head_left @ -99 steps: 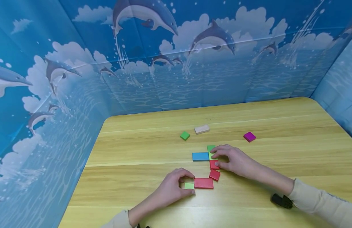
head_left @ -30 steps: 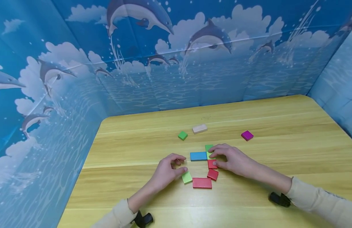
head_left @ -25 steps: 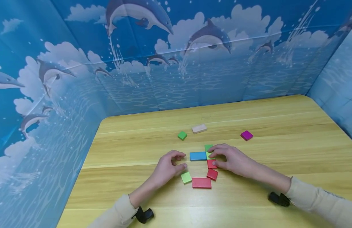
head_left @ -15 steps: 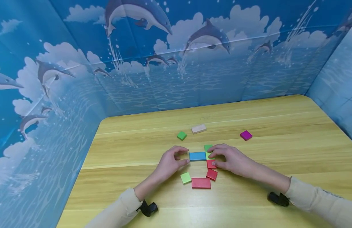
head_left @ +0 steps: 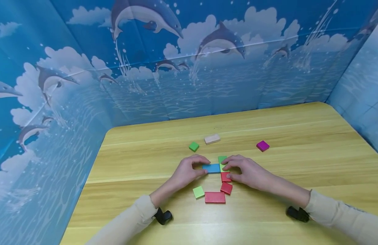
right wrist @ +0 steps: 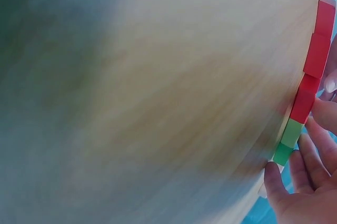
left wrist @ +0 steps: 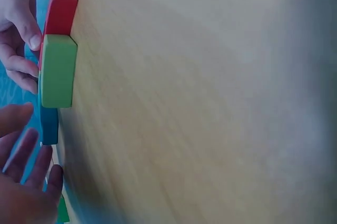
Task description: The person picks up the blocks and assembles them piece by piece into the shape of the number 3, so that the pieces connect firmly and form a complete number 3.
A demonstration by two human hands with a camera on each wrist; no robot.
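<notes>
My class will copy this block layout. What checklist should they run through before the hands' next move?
1. Left hand at the blue rectangular block: ok, thumb and finger at its left end.
2. Blue block against the column's lime-green square block: ok, they appear to meet.
3. Right hand pressing the column firmly: cannot tell; pressure does not show.
4. Lower red square block in line with the upper red square block: not ok, turned at an angle.
5. Loose lime-green square block squared to the red rectangular block: not ok, turned.
</notes>
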